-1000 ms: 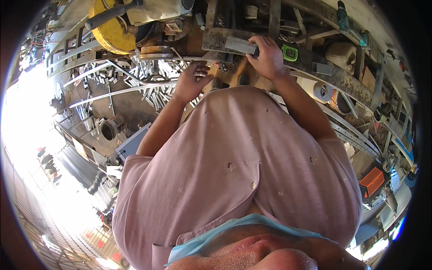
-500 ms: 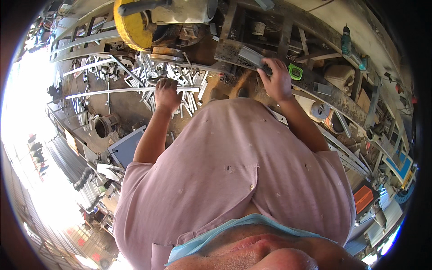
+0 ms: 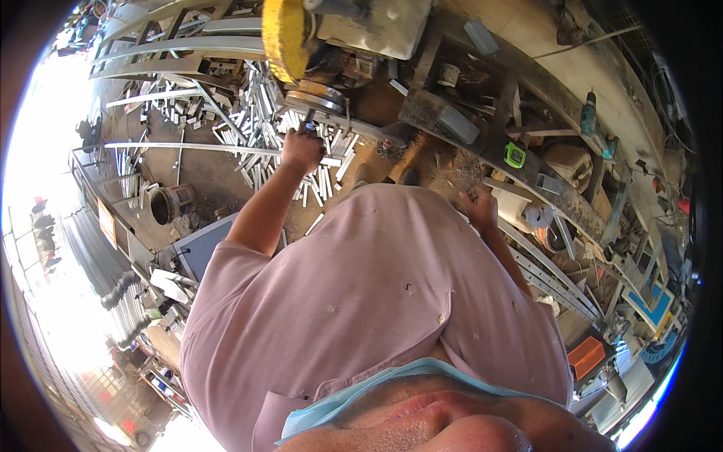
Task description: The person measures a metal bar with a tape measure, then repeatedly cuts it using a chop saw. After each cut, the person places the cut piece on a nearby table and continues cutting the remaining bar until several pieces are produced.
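Note:
My left hand [image 3: 303,149] is closed around the end of a dark threaded screw [image 3: 309,117], seemingly at its crank handle, which my fingers mostly cover. The screw runs to the clamp of a cut-off saw with a yellow wheel guard [image 3: 282,41]. Just beyond that hand, a long silver metal bar [image 3: 196,148] stretches off to the left. My right hand [image 3: 480,207] hangs near my body, in front of the bench, with fingers curled; whether anything is in them cannot be seen. A short grey metal channel piece [image 3: 458,125] lies on the steel bench frame [image 3: 422,113].
Many cut metal offcuts [image 3: 260,113] are heaped on the floor beyond my left hand. On the bench are a green tape measure [image 3: 515,155], a small metal piece [image 3: 548,183] and a teal drill [image 3: 589,117]. A bucket [image 3: 167,203] lies at left.
My right hand has come off the metal piece on the bench and drawn back toward my body. The left hand stays at the clamp screw. The whole view has shifted, moving the scene rightward.

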`<state>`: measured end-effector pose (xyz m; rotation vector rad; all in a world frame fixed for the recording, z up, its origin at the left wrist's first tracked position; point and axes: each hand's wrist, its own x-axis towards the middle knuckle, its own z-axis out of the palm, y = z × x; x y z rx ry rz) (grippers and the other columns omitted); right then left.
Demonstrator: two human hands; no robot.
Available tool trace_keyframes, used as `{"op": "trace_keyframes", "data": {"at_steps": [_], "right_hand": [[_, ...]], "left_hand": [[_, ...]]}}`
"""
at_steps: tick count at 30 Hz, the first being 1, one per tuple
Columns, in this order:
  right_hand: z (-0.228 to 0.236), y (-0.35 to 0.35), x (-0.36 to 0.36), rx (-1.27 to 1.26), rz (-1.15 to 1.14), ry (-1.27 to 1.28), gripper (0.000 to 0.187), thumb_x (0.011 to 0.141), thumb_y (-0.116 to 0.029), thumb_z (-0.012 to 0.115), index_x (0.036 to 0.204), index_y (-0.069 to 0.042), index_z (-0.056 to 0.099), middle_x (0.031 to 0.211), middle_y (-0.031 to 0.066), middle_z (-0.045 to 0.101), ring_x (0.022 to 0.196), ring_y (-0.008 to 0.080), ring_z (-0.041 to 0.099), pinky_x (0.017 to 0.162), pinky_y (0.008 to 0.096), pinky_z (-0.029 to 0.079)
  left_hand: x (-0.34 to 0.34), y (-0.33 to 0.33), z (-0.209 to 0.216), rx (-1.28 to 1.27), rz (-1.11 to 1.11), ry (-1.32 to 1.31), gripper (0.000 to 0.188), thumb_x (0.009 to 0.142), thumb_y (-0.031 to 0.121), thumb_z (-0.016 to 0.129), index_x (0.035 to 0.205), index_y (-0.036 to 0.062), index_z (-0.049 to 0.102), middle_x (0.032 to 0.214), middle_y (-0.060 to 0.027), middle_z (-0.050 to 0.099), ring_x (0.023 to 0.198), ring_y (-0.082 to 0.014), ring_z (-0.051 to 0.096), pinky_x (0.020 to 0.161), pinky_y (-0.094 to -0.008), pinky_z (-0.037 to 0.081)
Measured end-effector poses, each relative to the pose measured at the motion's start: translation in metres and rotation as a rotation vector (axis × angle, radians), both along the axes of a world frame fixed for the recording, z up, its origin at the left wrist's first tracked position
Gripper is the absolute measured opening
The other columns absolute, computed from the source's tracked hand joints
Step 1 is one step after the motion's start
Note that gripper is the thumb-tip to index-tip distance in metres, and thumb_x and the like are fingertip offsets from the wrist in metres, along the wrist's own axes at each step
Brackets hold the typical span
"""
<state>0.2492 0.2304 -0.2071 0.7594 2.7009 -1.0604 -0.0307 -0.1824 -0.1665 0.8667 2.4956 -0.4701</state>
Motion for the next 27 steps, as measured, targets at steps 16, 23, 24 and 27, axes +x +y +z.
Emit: {"op": "trace_keyframes", "data": {"at_steps": [16, 23, 24, 27], "right_hand": [[-0.052, -0.041, 0.048, -0.015, 0.067, -0.467, 0.044, 0.085, -0.042, 0.077, 0.084, 0.002, 0.072, 0.08, 0.0234, 0.073, 0.077, 0.035, 0.073, 0.071, 0.0491, 0.055], [-0.078, -0.052, 0.052, 0.01, 0.021, -0.402, 0.051, 0.087, -0.052, 0.075, 0.097, -0.002, 0.076, 0.1, 0.0244, 0.076, 0.099, 0.0411, 0.074, 0.084, 0.0501, 0.058], [-0.084, -0.051, 0.046, 0.016, 0.043, -0.404, 0.052, 0.087, -0.052, 0.075, 0.099, -0.002, 0.076, 0.101, 0.0245, 0.076, 0.1, 0.0413, 0.073, 0.085, 0.05, 0.058], [-0.091, -0.046, 0.038, 0.042, 0.093, -0.437, 0.054, 0.087, -0.054, 0.075, 0.104, -0.003, 0.076, 0.105, 0.0245, 0.075, 0.104, 0.0417, 0.072, 0.088, 0.0494, 0.058]], "left_hand": [[-0.001, -0.009, -0.014, 0.108, -0.085, -0.052, 0.019, 0.087, 0.021, 0.065, 0.1, 0.0159, 0.078, 0.11, -0.0066, 0.077, 0.111, -0.026, 0.069, 0.098, -0.044, 0.047], [0.001, -0.015, -0.016, 0.201, -0.113, -0.007, 0.019, 0.088, 0.022, 0.064, 0.097, 0.0158, 0.079, 0.107, -0.0059, 0.078, 0.109, -0.025, 0.07, 0.095, -0.0445, 0.049], [-0.001, -0.013, -0.015, 0.164, -0.126, -0.018, 0.021, 0.09, 0.023, 0.064, 0.101, 0.0165, 0.08, 0.109, -0.0051, 0.078, 0.112, -0.0246, 0.069, 0.096, -0.0443, 0.048], [-0.003, -0.012, -0.01, 0.151, -0.152, -0.066, 0.024, 0.094, 0.024, 0.062, 0.108, 0.0172, 0.081, 0.117, -0.0043, 0.077, 0.12, -0.0239, 0.067, 0.1, -0.0433, 0.046]]}}
